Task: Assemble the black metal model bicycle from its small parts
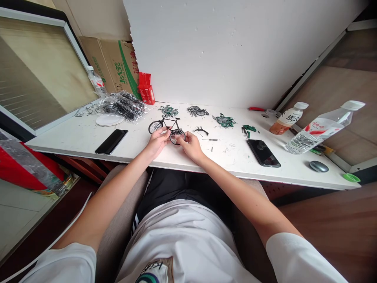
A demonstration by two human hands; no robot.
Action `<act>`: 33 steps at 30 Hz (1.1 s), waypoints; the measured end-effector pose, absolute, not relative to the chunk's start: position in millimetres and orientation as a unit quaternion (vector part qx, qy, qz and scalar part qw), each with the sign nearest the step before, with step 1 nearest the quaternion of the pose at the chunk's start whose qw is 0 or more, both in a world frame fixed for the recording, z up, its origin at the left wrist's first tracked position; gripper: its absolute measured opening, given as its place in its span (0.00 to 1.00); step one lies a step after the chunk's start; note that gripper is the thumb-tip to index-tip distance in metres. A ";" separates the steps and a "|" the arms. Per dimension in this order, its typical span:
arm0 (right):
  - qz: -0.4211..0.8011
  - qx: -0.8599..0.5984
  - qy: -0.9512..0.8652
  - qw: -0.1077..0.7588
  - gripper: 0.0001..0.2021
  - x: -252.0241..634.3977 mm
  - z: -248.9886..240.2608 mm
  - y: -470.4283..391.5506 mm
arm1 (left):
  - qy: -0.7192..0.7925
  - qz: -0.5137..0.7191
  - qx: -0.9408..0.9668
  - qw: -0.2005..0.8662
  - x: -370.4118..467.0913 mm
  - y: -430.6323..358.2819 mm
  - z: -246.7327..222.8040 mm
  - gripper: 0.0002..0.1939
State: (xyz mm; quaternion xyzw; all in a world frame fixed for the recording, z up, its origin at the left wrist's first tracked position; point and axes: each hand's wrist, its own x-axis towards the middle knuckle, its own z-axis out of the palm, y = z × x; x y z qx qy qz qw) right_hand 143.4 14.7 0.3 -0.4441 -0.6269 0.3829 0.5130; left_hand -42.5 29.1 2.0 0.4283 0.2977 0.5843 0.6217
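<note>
A small black model bicycle is held just above the white table, near its front edge. My left hand is closed on the lower middle of the bicycle, between its two wheels. The fingers of my right hand pinch the wheel on the right side. Behind the bicycle lie green and black part clusters, a black cluster and another green one. A curved black piece and a thin screwdriver-like rod lie to the right of my hands.
Phones lie at left and right. Plastic-wrapped black parts, a red box and a cardboard box are at the back left. Two bottles, green pieces and a mouse are at right.
</note>
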 end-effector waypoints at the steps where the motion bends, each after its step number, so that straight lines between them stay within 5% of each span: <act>1: 0.386 -0.444 -0.625 0.514 0.25 143.4 0.1 15.1 | 0.299 0.585 0.429 0.620 -42.5 29.5 1.7 0.22; 11: 0.359 -0.449 -0.662 0.481 0.27 143.8 1.4 9.2 | 0.308 0.593 0.429 0.608 -41.9 30.4 -0.3 0.22; 22: 0.291 -0.440 -0.680 0.509 0.06 154.8 -5.9 18.4 | 0.301 0.603 0.398 0.623 -40.6 32.1 2.3 0.21; 33: 0.190 -0.431 -0.718 0.512 0.07 153.3 -2.9 11.0 | 0.301 0.597 0.413 0.619 -41.0 28.3 6.0 0.23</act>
